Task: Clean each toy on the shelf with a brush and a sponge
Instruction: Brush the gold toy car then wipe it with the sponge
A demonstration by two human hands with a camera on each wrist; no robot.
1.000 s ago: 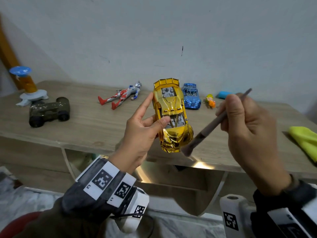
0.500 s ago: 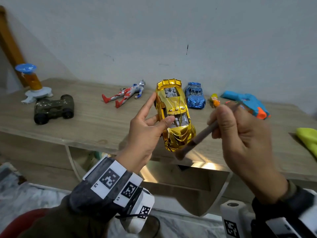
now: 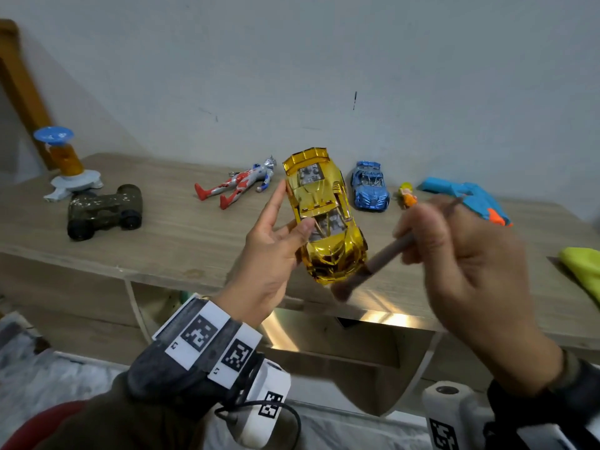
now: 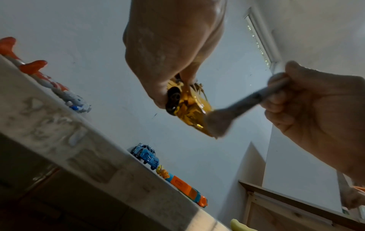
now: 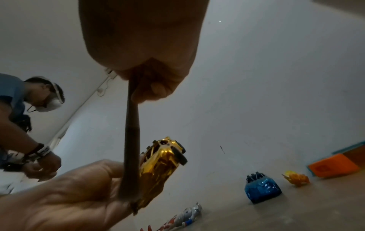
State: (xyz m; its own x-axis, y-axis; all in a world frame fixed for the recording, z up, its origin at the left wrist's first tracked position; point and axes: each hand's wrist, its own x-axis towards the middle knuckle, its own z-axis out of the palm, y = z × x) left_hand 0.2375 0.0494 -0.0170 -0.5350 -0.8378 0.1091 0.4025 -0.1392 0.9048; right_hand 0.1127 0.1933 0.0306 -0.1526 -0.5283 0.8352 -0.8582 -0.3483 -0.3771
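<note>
Gold toy car [image 3: 326,219] held above the shelf [image 3: 168,241] in left hand [image 3: 276,251]; brush [image 3: 373,267] gripped by right hand [image 3: 467,264], bristles on its nose; second person [image 5: 29,125] seen only from right wrist.

**Almost nothing legible**

No brand, label or word can be read on any toy. The white wristband [image 3: 207,342] behind the left hand [image 3: 272,254] carries black square code markers with a tiny mark under each that may be "7". The white wrist camera mounts [image 3: 444,427] bear similar markers.
</note>
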